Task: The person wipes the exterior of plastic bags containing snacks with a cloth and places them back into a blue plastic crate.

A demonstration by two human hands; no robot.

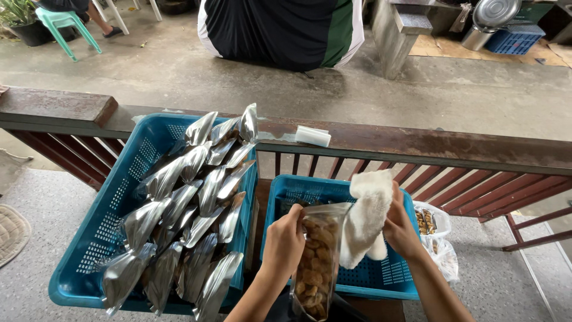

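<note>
Right now both hands work over the smaller blue basket (393,280). Left hand (285,241) is closed round the upper edge of a clear pouch (314,262), held upright w/ its top open; inside is a stack of brown fried snack pieces, filling it approx. to the neck. Right hand (400,229) is clamped on a white cloth (366,217), which hangs down just beside the pouch and touches its side. Hands are apart, pouch and cloth between them. Smaller basket looks mostly bare inside, perforated floor showing under the cloth.

Larger blue basket (89,238), to the left, is packed w/ silver foil pouches (190,220) standing on edge in overlapping rows, some sticking up past the rim. Both baskets sit against a dark red wooden railing (417,143); a small white block (313,136) lies on its top rail. Right of the smaller basket, thin plastic bags (432,223) w/ more brown snacks sit low on the floor. Beyond the railing: wet concrete yard, green plastic stool (62,21), a seated person in a dark shirt (280,30).
</note>
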